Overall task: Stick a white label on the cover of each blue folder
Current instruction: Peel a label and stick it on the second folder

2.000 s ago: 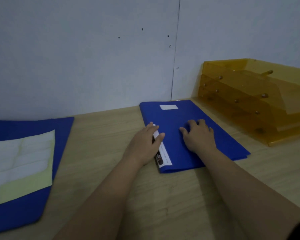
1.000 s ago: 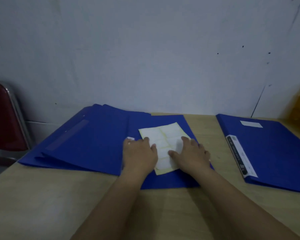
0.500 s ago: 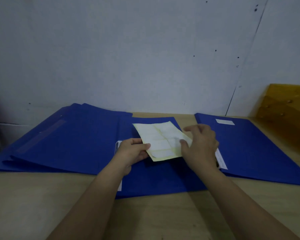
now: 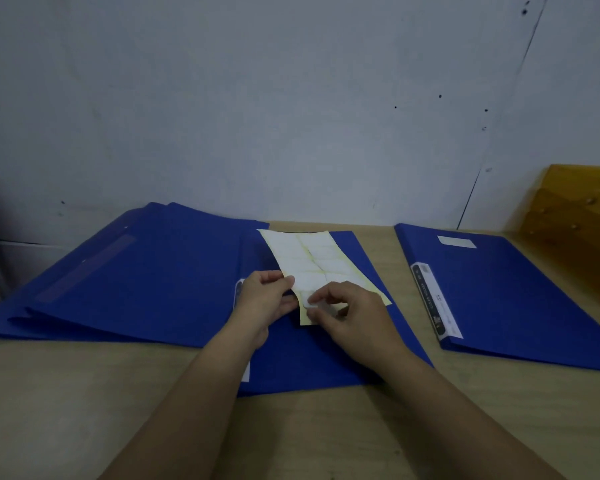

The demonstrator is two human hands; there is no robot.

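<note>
The right hand (image 4: 352, 315) covers the near right corner of the label sheet (image 4: 314, 268), so the pinch point there is hard to make out; its fingertips close on a white label (image 4: 308, 304) at the sheet's near edge. The left hand (image 4: 265, 301) grips the sheet's left edge between thumb and fingers. The sheet's long axis runs near to far (tilted slightly left), above the middle folder (image 4: 326, 358). The right folder (image 4: 520, 299), cut off at the frame edge, carries a label at its far end. The left stack (image 4: 136, 271) is partly fanned.

Label sheet (image 4: 307, 263) over middle folder (image 4: 326, 358) — labelled folder (image 4: 520, 299) right, pile (image 4: 118, 282) left.
</note>
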